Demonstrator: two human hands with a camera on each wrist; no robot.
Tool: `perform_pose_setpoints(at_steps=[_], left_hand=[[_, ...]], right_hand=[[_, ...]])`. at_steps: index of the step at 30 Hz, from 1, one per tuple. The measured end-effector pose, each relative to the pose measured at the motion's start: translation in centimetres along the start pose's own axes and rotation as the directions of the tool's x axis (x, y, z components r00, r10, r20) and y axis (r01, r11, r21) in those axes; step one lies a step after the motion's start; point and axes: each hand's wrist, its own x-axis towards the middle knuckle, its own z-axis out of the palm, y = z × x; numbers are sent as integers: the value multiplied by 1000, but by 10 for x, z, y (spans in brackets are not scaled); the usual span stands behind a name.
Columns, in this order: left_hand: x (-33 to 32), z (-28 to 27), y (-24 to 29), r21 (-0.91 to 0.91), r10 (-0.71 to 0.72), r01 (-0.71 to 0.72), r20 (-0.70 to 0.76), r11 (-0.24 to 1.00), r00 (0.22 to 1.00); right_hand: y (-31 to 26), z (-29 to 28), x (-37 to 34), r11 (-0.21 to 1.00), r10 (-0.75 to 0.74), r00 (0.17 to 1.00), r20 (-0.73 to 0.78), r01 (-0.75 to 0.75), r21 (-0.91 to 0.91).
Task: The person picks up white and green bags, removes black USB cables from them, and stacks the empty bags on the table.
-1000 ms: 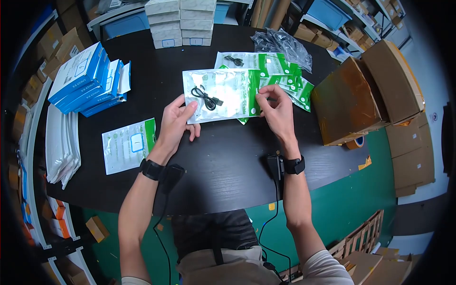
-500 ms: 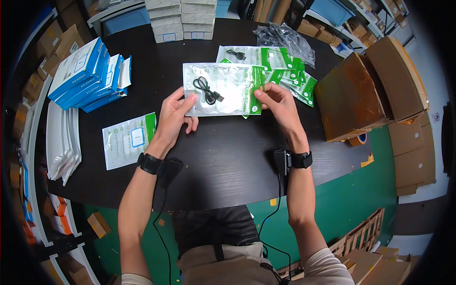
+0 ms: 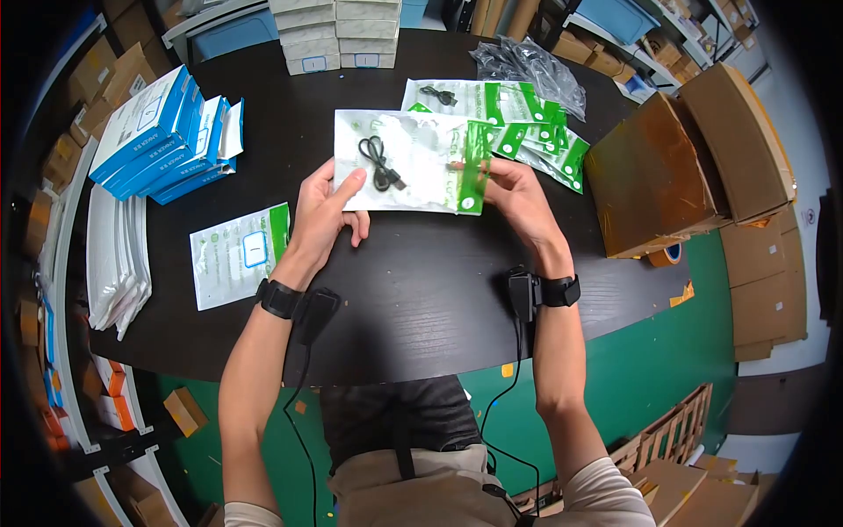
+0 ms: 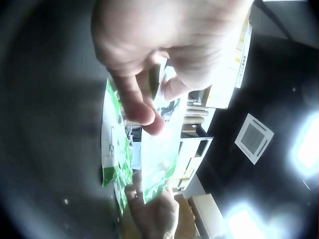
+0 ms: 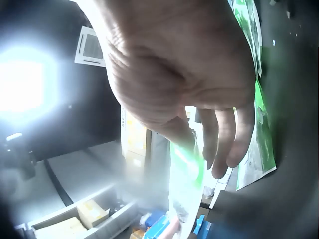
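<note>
A white and green plastic pouch (image 3: 417, 189) with a coiled black USB cable (image 3: 379, 165) showing on it is held up over the dark table. My left hand (image 3: 323, 206) pinches its left edge, thumb on the front face and the other fingers behind. At the opposite end my right hand (image 3: 525, 204) is at the see-through green strip, a fingertip showing through the plastic. In the right wrist view, the right thumb and fingers (image 5: 241, 134) lie on either side of the pouch's green end. Behind it lies a pile of similar pouches (image 3: 518, 105).
Blue and white boxes (image 3: 145, 127) are stacked at left above white padded mailers (image 3: 118, 263). Another pouch (image 3: 230, 255) lies beside my left forearm. White boxes (image 3: 338, 35) stand at the back, near grey plastic bags (image 3: 536, 70). A cardboard box (image 3: 650, 180) borders the right side.
The pouch has risen slightly in the head view. My right thumb has gone from the front of the green strip to where the plastic covers the fingertips. My left hand keeps its hold.
</note>
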Motion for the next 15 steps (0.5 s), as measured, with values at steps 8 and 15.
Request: perform_pose_setpoints(at_steps=[8,15], left_hand=[[-2,3,-1,53,22,-26,67,998,998],[0,1,3,-180,4,11,80,984,997]], right_hand=[[-4,20,1,976,-48,998,35,55,-212],[-2,28,2,984,-105,993,-60,94,-152]])
